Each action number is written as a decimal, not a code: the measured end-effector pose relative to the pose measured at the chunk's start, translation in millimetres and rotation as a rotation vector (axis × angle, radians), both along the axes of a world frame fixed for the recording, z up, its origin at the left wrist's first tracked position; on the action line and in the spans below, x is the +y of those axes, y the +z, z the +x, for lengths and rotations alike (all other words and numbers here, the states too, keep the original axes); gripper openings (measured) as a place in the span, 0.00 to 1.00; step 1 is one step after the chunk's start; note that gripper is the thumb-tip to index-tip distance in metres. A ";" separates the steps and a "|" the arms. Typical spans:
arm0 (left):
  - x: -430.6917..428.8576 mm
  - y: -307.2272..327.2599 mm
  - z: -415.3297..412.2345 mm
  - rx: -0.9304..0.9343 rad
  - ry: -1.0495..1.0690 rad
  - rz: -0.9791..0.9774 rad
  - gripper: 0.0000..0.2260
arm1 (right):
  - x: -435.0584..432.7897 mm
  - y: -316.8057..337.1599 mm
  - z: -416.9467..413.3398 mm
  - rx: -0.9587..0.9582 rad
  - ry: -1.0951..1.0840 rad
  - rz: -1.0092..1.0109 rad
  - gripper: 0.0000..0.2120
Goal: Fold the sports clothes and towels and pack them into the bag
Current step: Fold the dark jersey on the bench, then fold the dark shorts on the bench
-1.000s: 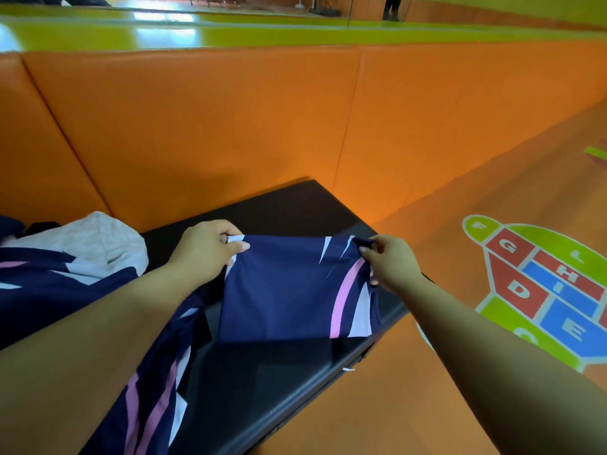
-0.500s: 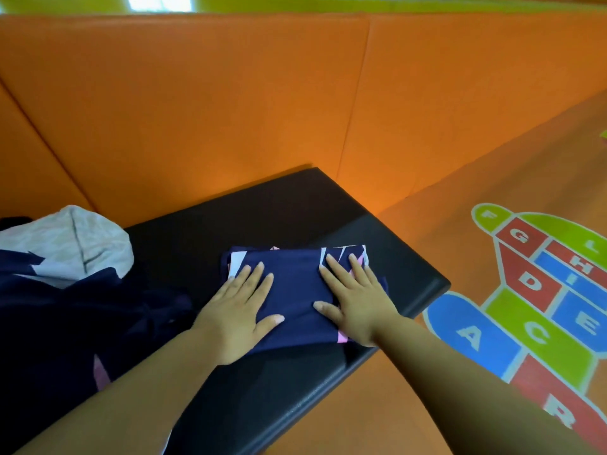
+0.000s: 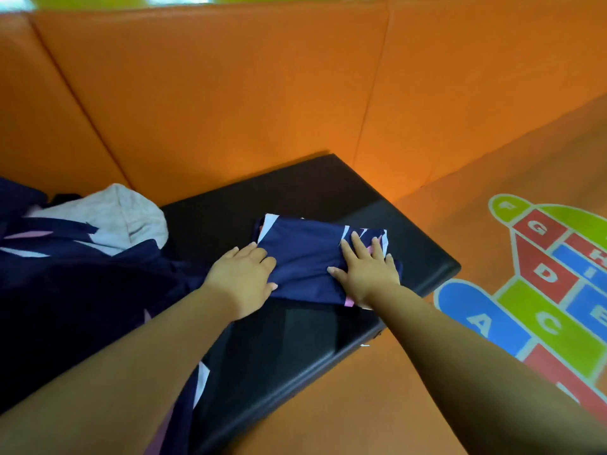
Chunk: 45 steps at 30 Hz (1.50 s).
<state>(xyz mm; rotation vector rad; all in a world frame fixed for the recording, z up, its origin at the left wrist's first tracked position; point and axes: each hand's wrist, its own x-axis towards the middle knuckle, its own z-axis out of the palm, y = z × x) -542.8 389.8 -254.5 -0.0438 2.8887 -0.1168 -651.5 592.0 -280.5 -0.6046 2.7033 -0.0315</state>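
Observation:
A folded navy sports garment (image 3: 305, 264) with pink and white stripes lies on the black bench (image 3: 312, 192). My right hand (image 3: 364, 270) presses flat on its right half, fingers spread. At the garment's left edge my left hand (image 3: 243, 277) rests with fingers fairly straight, touching the fabric. A pile of navy striped clothes (image 3: 72, 277) lies on the bench's left part, with a light grey towel (image 3: 111, 218) at its back. No bag is visible.
An orange padded wall (image 3: 230, 93) rises right behind the bench. The orange floor (image 3: 492, 159) on the right carries a coloured letter hopscotch print (image 3: 542, 284). The bench's right corner (image 3: 455, 267) ends just past the garment.
I first held the garment up by its top corners, then laid it folded on the bench. Since then my left hand has slid off its top to the left edge.

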 end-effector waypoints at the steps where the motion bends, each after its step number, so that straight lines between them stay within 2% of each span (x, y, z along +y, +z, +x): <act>1: -4.4 9.2 10.6 0.014 -0.001 0.018 0.20 | -3.4 7.2 5.9 0.038 0.006 0.010 0.32; 4: -19.9 39.5 48.8 0.115 0.010 0.073 0.16 | -12.9 38.0 32.5 0.160 0.070 -0.097 0.26; 9: -46.3 79.2 123.6 0.377 0.187 0.284 0.17 | -30.2 83.3 89.6 0.133 0.163 -0.375 0.21; 14: -79.1 98.0 190.2 0.334 0.281 0.222 0.19 | -56.7 103.9 138.0 -0.007 0.269 -0.499 0.15; 18: -121.4 97.8 231.3 0.476 0.369 0.217 0.13 | -100.7 102.5 161.4 -0.082 0.335 -0.490 0.15; 19: -132.5 93.8 238.5 0.517 0.387 0.214 0.12 | -113.3 101.5 165.7 -0.091 0.354 -0.485 0.16; 21: -147.1 89.0 245.5 0.551 0.427 0.240 0.21 | -139.0 98.9 171.7 -0.099 0.382 -0.488 0.20; 24: -159.9 79.3 247.3 0.411 0.554 0.376 0.33 | -174.1 98.0 177.5 -0.105 0.383 -0.509 0.31; 25: -164.8 73.7 246.9 0.358 0.574 0.426 0.32 | -184.9 96.8 178.3 -0.114 0.377 -0.526 0.35; 27: -171.5 64.4 245.5 0.294 0.556 0.453 0.21 | -203.0 93.4 179.5 -0.154 0.347 -0.538 0.41; 28: -173.3 61.5 245.2 0.279 0.543 0.445 0.16 | -209.5 89.7 179.8 -0.158 0.328 -0.517 0.41; 30: -177.9 56.3 244.3 0.290 0.519 0.438 0.13 | -217.9 82.5 182.3 -0.127 0.283 -0.461 0.32; 32: -183.5 54.3 244.4 0.359 0.493 0.485 0.12 | -219.4 80.3 188.7 -0.049 0.233 -0.448 0.12; 33: -187.4 53.7 245.5 0.388 0.479 0.533 0.08 | -217.7 79.6 191.5 -0.028 0.210 -0.470 0.09; 34: -191.6 55.4 246.8 0.396 0.450 0.592 0.04 | -215.3 80.0 195.1 -0.016 0.188 -0.495 0.12; 36: -199.8 56.2 247.8 0.342 0.444 0.669 0.15 | -210.3 81.7 201.3 -0.007 0.142 -0.554 0.12; 37: -204.0 56.6 247.4 0.309 0.449 0.694 0.16 | -207.8 82.7 203.9 -0.008 0.112 -0.589 0.11; 41: -214.7 69.3 249.2 0.270 0.453 0.781 0.18 | -201.7 103.5 214.7 0.017 0.041 -0.711 0.07; 45: -223.9 96.0 253.4 0.332 0.418 0.939 0.17 | -203.0 144.4 220.9 0.129 0.006 -0.842 0.06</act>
